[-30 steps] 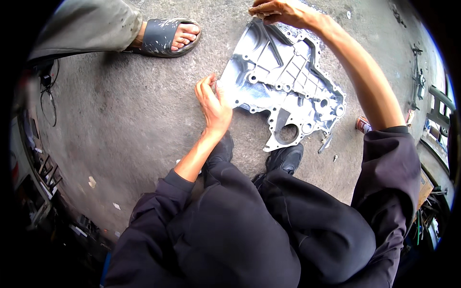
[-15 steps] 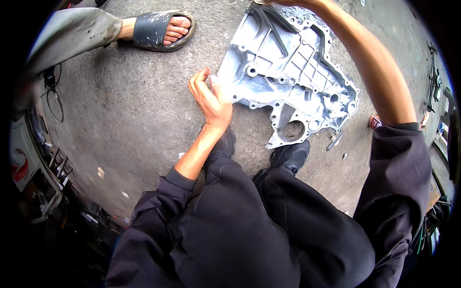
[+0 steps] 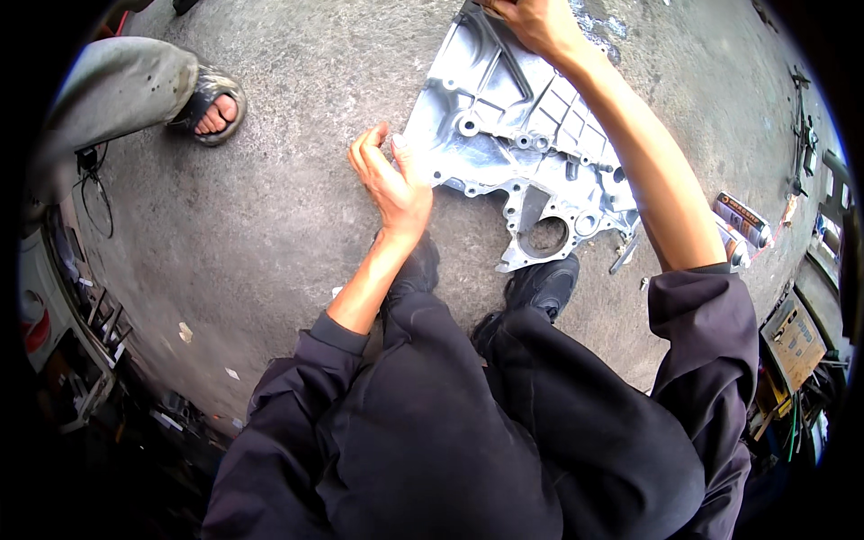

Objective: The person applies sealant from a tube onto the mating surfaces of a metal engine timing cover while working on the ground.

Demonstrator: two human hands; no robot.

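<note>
A silvery cast-metal engine timing cover (image 3: 486, 162) is tilted up off the floor in front of my shoes. Ribs, bolt holes and one large round opening show on its face. Against its left edge rests my left hand (image 3: 396, 189), its thumb near the rim and its fingers loosely curved, apart from the metal. My right hand (image 3: 540, 22) reaches across to the cover's far top edge. Its fingers are bunched there, partly cut off by the picture's upper border, and whatever they hold is hidden. The right forearm covers part of the cover's right side.
Another person's sandalled foot (image 3: 214, 108) stands at the far left. Two spray cans (image 3: 742, 220) lie to the right, beyond my forearm. A small bar-like piece (image 3: 623, 256) is by the cover's lower right corner. Cardboard (image 3: 794, 342) and clutter line the right side.
My right hand has come nearer and lower into view, its forearm swinging left over the cover. The spray cans are now uncovered. The other person's foot has moved left. My left hand stays nearly still.
</note>
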